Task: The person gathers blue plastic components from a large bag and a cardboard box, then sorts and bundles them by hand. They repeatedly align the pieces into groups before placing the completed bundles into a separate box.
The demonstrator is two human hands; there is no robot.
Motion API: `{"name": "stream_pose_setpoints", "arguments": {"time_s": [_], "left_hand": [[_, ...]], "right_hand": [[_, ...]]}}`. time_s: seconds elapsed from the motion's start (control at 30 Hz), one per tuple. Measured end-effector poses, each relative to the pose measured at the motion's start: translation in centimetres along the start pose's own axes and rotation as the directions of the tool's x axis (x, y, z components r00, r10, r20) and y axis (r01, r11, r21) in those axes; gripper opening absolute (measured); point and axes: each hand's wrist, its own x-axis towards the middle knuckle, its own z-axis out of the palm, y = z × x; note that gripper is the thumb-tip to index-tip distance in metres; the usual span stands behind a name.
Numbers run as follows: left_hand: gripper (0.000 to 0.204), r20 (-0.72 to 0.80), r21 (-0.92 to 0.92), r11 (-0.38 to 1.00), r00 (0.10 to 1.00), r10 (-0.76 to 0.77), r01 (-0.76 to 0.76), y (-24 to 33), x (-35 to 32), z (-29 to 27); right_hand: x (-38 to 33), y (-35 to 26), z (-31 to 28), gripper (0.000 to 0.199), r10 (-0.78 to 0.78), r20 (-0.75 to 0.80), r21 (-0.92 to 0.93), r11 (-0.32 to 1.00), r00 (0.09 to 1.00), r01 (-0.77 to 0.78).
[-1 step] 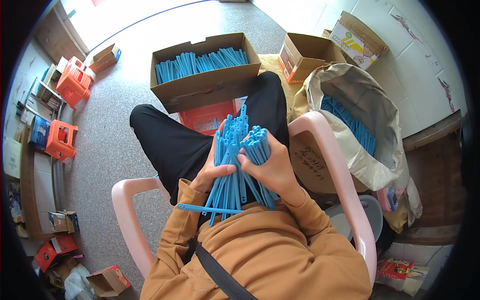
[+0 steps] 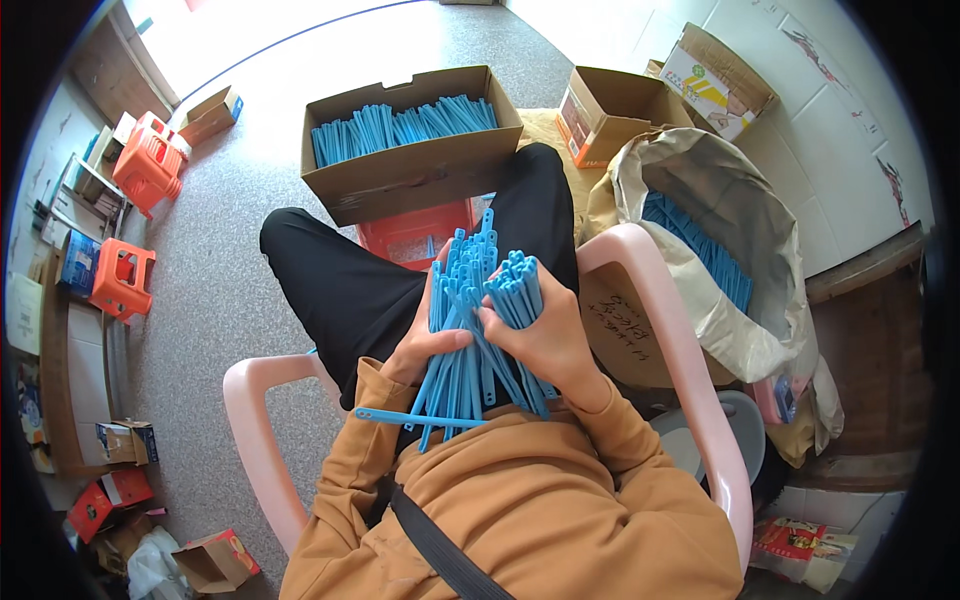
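Over my lap, my left hand (image 2: 422, 346) wraps round a thick, uneven bundle of blue plastic strips (image 2: 462, 285), its thumb lying across the front. The strips are long and narrow with small holes at their ends, and their lower ends fan out against my sweater. A smaller, tighter bundle of strips (image 2: 516, 288) is gripped in my right hand (image 2: 552, 338), tops fairly level. My right thumb and fingertips touch the left bundle's edge. One loose strip (image 2: 400, 416) lies crosswise near my left wrist. The fingers behind both bundles are hidden.
Beyond my knees a cardboard box (image 2: 400, 190) full of blue strips stands above a red stool (image 2: 415, 235). An open sack (image 2: 780, 250) at the right holds more strips. Pink chair arms (image 2: 690, 350) flank me. Orange stools (image 2: 124, 280) and cartons line the left.
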Motion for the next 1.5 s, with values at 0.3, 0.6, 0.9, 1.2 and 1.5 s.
{"name": "stream_pose_setpoints", "arguments": {"time_s": [0.3, 0.6, 0.9, 1.2, 1.5], "left_hand": [[0.109, 0.045, 0.096, 0.995, 0.999, 0.019, -0.023, -0.4, 0.1, -0.6], [0.105, 0.017, 0.056, 0.998, 1.000, 0.008, -0.009, 0.1, -0.2, 0.0], [0.096, -0.043, 0.038, 0.999, 0.998, 0.036, -0.034, 0.9, -0.2, 1.4], [0.099, -0.051, 0.182, 0.983, 0.998, 0.047, -0.036, 0.8, -0.3, 1.0], [0.097, 0.042, 0.291, 0.946, 0.989, 0.139, -0.145, 1.3, -0.7, 1.9]], "right_hand": [[0.8, 0.1, -0.2, 0.034, -0.003, -0.023, -0.037, 0.999, 1.000, 0.002], [0.7, -0.2, 0.4, 0.040, -0.022, -0.069, -0.100, 0.995, 0.997, 0.015], [1.6, 0.9, -0.1, 0.033, -0.002, -0.012, -0.073, 0.997, 1.000, 0.001], [1.7, 0.8, -0.7, 0.044, 0.029, 0.080, -0.038, 0.999, 0.996, -0.026], [1.4, -0.4, -0.7, 0.042, -0.033, 0.010, -0.054, 0.998, 0.999, 0.034]]}}
